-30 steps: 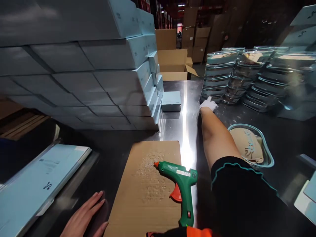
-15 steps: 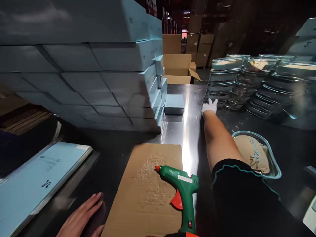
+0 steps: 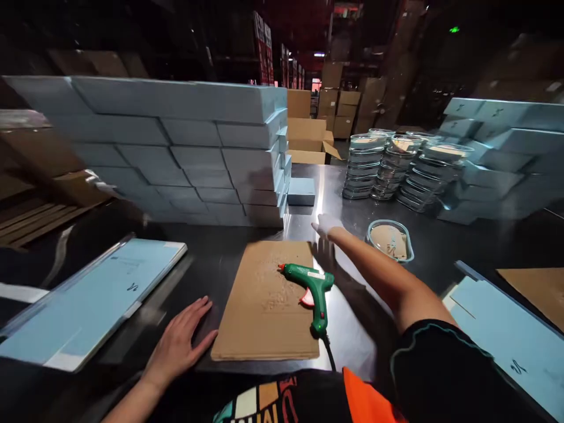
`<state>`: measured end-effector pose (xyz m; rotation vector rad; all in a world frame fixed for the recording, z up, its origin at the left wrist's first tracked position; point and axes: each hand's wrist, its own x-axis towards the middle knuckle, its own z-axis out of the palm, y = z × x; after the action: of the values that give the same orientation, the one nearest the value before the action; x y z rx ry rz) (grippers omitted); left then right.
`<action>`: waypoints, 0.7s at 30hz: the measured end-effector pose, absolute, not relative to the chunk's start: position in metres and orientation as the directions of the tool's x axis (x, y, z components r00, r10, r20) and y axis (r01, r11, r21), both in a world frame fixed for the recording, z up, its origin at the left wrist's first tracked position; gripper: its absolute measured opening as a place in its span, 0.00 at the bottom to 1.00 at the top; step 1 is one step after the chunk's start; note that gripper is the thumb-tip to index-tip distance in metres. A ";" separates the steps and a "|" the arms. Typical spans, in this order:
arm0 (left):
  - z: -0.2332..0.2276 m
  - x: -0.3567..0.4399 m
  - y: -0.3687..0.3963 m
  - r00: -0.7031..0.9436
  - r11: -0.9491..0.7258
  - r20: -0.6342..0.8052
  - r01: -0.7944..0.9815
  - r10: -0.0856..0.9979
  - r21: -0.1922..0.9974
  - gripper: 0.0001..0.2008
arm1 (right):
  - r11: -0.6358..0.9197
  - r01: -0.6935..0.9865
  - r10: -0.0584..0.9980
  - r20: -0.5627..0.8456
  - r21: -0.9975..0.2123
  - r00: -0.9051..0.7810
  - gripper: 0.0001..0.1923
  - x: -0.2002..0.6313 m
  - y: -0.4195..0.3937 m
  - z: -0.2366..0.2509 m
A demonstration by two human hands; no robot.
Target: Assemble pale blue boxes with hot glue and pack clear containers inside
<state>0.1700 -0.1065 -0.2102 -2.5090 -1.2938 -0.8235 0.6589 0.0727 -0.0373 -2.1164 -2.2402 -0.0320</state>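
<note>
We see a dim hall, black at the far top. Light from above streaks glare down the steel bench [image 3: 328, 188]. The gloved right hand [image 3: 326, 224] is motion-blurred. Box stacks [image 3: 185, 153] bow with wide-angle distortion at the left edge.

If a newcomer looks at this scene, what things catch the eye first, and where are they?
First, the green glue gun lying on a cardboard sheet at the middle of the steel table. Behind it on the left rises a tall wall of pale blue boxes; stacks of glass dishes stand at the back right. The gloved right hand reaches out above the table, and the bare left hand rests flat beside the cardboard.
</note>
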 end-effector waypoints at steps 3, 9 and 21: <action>-0.207 0.173 -0.110 0.503 -0.638 0.499 0.758 0.705 0.136 0.32 | 0.109 0.990 0.994 0.038 -0.084 -0.106 0.27 0.650 -0.041 -0.050; -0.178 0.180 -0.111 0.785 -0.783 0.084 0.591 0.614 0.197 0.46 | 0.333 0.940 0.915 0.268 -0.077 -0.302 0.39 0.698 -0.241 -0.147; -0.159 0.156 -0.083 0.939 -0.921 -0.143 0.337 0.314 0.194 0.58 | 0.754 0.652 0.653 -0.016 -0.083 -0.757 0.60 0.698 -0.222 -0.129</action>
<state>0.1558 -0.0832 -0.1586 -3.3066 -0.5620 0.1849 0.6985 -0.2221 -0.1288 -1.0895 -2.9286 0.1306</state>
